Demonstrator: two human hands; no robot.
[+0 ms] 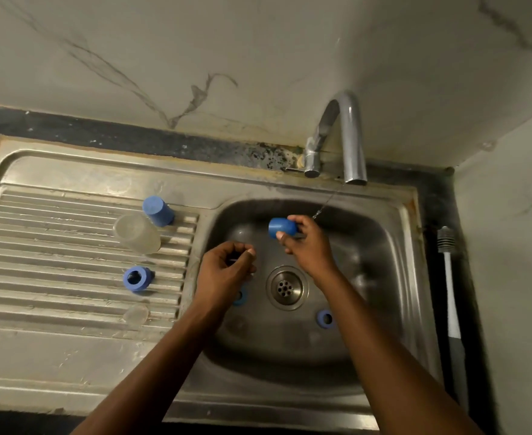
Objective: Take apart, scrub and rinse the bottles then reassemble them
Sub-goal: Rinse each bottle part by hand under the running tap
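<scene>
My right hand pinches a blue cap over the sink, while my left hand curls nearer, its contents I cannot tell.

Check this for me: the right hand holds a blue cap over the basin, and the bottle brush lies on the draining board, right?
The right hand does hold the blue cap over the basin, but the head view shows the bottle brush lying on the dark counter right of the basin, not on the draining board.
</scene>
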